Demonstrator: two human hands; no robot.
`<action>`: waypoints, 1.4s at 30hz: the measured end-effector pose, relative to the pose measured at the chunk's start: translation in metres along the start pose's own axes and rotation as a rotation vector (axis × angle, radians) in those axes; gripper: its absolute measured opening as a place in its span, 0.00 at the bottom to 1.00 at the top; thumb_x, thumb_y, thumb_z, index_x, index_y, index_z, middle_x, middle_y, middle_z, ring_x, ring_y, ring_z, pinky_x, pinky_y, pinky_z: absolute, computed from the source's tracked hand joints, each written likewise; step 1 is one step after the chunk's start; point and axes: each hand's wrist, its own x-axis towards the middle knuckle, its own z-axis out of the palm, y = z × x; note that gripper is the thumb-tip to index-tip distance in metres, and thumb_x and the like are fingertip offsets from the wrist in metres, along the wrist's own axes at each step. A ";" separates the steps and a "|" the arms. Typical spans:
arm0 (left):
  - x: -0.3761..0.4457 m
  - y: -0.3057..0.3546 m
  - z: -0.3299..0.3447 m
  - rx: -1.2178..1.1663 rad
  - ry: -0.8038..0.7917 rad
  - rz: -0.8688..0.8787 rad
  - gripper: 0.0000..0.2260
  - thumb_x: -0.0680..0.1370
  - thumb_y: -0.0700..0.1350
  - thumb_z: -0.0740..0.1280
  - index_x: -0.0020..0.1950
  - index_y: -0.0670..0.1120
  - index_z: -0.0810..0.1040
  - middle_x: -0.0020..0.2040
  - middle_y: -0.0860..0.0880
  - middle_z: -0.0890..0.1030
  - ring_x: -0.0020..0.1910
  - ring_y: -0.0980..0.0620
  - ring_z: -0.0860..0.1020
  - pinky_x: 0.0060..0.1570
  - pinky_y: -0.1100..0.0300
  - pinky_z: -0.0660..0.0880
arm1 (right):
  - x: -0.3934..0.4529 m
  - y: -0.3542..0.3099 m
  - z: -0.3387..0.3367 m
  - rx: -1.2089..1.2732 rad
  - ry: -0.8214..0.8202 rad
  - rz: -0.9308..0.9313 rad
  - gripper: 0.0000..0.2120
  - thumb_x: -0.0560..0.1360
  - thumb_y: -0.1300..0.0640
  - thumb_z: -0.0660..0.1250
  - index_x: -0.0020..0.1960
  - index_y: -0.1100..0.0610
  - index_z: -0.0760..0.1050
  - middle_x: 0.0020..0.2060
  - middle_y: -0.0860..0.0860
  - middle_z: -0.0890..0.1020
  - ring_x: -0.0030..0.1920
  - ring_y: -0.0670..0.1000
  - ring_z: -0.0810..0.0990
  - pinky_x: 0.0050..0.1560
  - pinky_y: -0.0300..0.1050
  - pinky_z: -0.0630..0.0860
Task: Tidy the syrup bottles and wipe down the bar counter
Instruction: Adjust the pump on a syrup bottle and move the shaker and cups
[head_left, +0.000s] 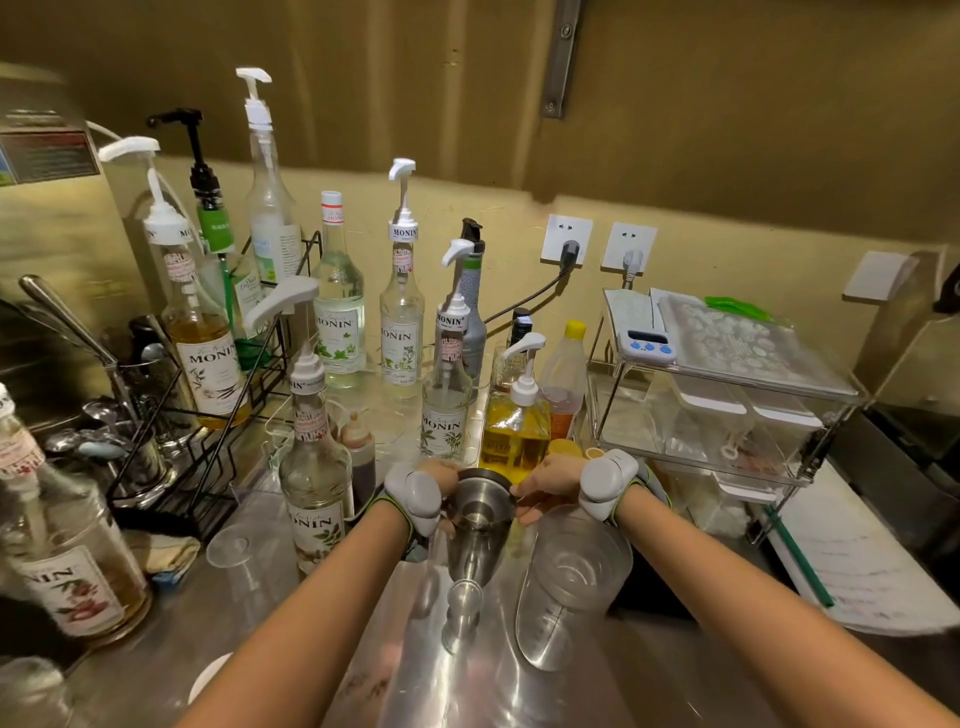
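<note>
Head view: my left hand (422, 491) and right hand (558, 486) both grip the rim of a steel shaker tin (480, 512) at mid-bench (649, 670). I count about seven Monin syrup bottles (402, 312), clear glass with white pumps, crowding the left and rear, two in a wire rack (208, 415). Two clear plastic cups (571, 582) flank the tin. An acrylic shelf (727, 395) hems the right side.

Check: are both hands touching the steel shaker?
Touching. The head view shows the left hand and right hand gripping opposite sides of the steel shaker.
</note>
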 end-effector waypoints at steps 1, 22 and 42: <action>-0.001 0.003 0.001 0.010 -0.007 0.002 0.20 0.79 0.30 0.54 0.70 0.39 0.71 0.69 0.37 0.72 0.63 0.42 0.74 0.61 0.53 0.71 | 0.002 0.000 -0.001 0.031 -0.001 -0.006 0.14 0.76 0.62 0.66 0.58 0.71 0.75 0.57 0.66 0.80 0.30 0.51 0.84 0.57 0.48 0.79; 0.037 0.009 0.003 -0.254 0.138 0.018 0.20 0.78 0.29 0.55 0.68 0.41 0.71 0.41 0.46 0.75 0.27 0.51 0.73 0.16 0.68 0.70 | 0.022 -0.017 -0.019 -0.010 0.019 -0.075 0.20 0.77 0.57 0.65 0.67 0.62 0.72 0.48 0.55 0.78 0.36 0.46 0.76 0.32 0.35 0.73; 0.007 0.037 -0.007 -0.204 0.211 0.114 0.23 0.77 0.36 0.65 0.71 0.40 0.68 0.67 0.41 0.74 0.67 0.45 0.72 0.65 0.58 0.68 | 0.005 -0.009 -0.023 0.162 -0.001 -0.067 0.22 0.74 0.60 0.69 0.67 0.62 0.71 0.65 0.59 0.75 0.60 0.56 0.79 0.38 0.40 0.76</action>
